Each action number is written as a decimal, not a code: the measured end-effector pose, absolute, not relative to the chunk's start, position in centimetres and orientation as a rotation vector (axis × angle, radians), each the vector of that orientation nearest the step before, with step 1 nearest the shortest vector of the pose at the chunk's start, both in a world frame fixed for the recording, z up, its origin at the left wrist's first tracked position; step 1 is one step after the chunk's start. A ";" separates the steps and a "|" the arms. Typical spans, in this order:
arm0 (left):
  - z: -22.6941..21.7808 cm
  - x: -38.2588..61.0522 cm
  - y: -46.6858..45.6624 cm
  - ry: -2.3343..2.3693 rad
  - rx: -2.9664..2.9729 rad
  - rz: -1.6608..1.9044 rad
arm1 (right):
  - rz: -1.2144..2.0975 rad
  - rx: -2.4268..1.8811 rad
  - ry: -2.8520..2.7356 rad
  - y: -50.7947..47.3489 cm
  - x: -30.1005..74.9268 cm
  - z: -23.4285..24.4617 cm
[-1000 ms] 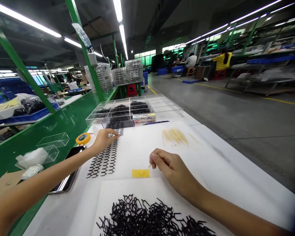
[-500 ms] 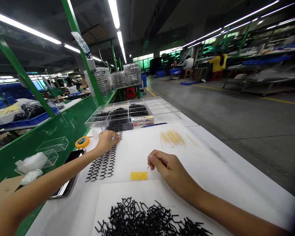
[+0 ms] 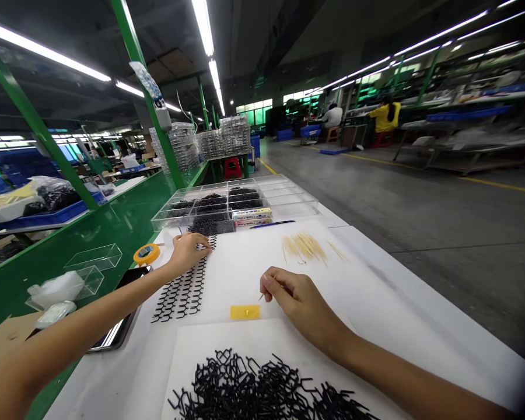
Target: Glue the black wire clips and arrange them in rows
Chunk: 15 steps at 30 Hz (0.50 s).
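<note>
My left hand [image 3: 186,251] reaches forward with curled fingertips pressing on the top of rows of small black hexagonal pieces [image 3: 182,290] laid out on a white sheet [image 3: 245,268]. My right hand [image 3: 295,297] pinches a thin wooden stick [image 3: 261,297], its tip pointing down just above a small yellow pad [image 3: 245,312]. A loose heap of black pieces [image 3: 262,388] lies on a nearer white sheet.
Several wooden sticks [image 3: 304,247] lie scattered at the far right of the sheet. Clear compartment trays [image 3: 227,201] with black parts stand behind. A yellow tape measure [image 3: 146,254], a phone [image 3: 118,326] and clear boxes [image 3: 94,256] sit left. Other people work far off.
The view has shifted slightly. My right hand with the stick has edged a little closer to the yellow pad; my left hand stays on the rows of black pieces.
</note>
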<state>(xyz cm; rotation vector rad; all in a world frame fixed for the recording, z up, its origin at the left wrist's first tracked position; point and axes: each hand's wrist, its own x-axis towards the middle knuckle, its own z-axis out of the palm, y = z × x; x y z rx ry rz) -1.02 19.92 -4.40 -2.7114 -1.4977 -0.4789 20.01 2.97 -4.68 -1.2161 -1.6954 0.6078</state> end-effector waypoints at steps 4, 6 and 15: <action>-3.5 -1.3 19.3 -1.464 -2.723 -0.531 | 0.598 -1.214 -1.695 3.0 20.1 -4.7; -2.9 -1.5 18.9 -1.437 -2.735 -0.568 | 0.596 -1.211 -1.698 2.9 20.1 -4.7; -3.3 -1.6 18.5 -1.361 -2.735 -0.516 | 0.591 -1.208 -1.712 2.8 20.1 -4.7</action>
